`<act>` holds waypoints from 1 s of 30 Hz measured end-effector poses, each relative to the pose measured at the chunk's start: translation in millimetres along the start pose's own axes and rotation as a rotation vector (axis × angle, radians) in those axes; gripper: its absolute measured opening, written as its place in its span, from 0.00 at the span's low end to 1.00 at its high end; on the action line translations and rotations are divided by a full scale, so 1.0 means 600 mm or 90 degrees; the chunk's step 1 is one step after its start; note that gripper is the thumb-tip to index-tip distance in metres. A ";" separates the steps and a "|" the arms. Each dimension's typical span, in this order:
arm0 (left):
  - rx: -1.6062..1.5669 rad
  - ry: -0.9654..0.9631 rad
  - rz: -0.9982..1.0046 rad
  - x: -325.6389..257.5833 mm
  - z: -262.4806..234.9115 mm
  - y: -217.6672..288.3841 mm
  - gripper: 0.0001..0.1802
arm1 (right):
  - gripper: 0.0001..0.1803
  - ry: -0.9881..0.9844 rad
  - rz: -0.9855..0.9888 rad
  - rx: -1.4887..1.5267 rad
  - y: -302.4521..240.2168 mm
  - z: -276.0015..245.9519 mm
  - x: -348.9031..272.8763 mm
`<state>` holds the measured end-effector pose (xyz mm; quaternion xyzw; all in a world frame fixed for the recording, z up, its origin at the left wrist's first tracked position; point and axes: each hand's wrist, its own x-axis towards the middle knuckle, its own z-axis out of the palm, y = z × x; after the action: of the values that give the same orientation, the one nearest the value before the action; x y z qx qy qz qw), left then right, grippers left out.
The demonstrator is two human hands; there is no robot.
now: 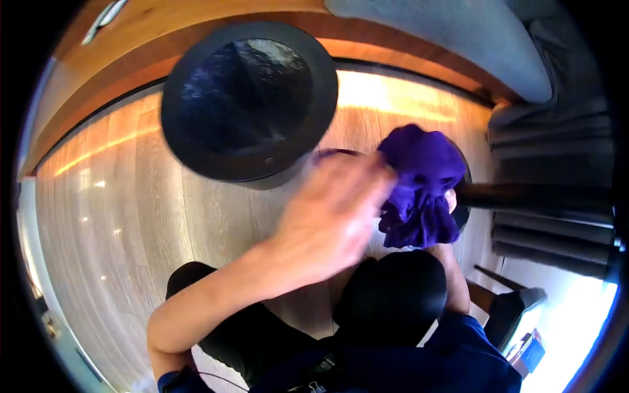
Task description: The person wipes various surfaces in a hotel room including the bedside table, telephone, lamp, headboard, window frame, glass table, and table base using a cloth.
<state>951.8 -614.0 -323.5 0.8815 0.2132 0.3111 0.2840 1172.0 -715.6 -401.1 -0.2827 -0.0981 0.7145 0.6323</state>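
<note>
A bunched purple cloth [422, 160], gathered into folds, is held up above the floor in front of my right knee. My right hand [451, 200] is mostly hidden behind it; only a bit of finger shows pressed at its right side, with the forearm rising from below. Close against the cloth's left side is my left hand [341, 206], smeared by motion, so its fingers cannot be made out. A thin purple edge shows just beyond the left hand's knuckles. To the far left of the cloth stands a round black bin [252, 164] with a shiny dark liner inside.
Wooden furniture [157, 33] runs along the far side, with a grey cushion [445, 39] on it. A dark pole [537, 198] extends rightward in front of dark curtains [550, 242]. At the lower right is a chair [514, 311]. Wood-look flooring [164, 216] lies below.
</note>
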 end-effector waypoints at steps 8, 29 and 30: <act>-0.117 0.044 0.075 0.038 -0.068 -0.017 0.16 | 0.39 0.005 -0.146 -0.353 -0.087 0.161 0.101; -0.523 0.379 -0.348 -0.051 -0.166 -0.291 0.30 | 0.18 -0.553 -0.481 -1.470 0.108 0.417 0.265; -0.788 0.375 -0.316 -0.053 -0.164 -0.288 0.32 | 0.18 -0.542 -0.522 -1.455 0.104 0.423 0.296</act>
<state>828.6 -466.4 -383.1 0.3648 0.2591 0.5256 0.7236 977.9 -501.5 -273.8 -0.3612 -0.9242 0.0130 0.1236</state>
